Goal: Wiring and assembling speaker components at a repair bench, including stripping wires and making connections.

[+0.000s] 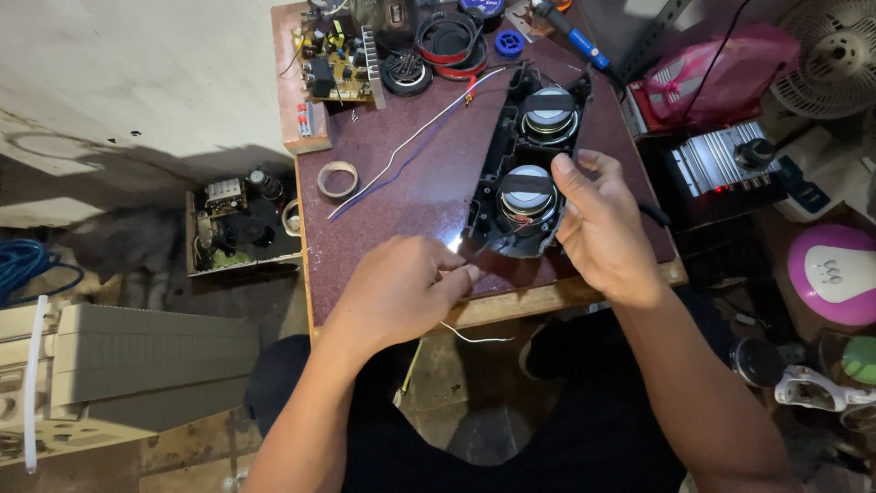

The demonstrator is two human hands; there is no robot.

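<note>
A black speaker panel (493, 196) with two round speaker drivers lies on a dark reddish table (401, 219). My right hand (598, 228) rests on its right side, fingers curled around the edge beside the nearer driver (527, 194). My left hand (406, 288) is at the table's front edge, fingers pinched on a thin white wire (470, 336) that trails down below the edge. The farther driver (549, 117) sits just beyond my right fingertips.
A white and blue wire (401, 151) runs across the table past a tape roll (338, 179). A circuit board (333, 59), black rings and a soldering iron (575, 38) lie at the far end. An amplifier (721, 169), fan and pink bag stand right; an opened chassis (237, 228) sits left.
</note>
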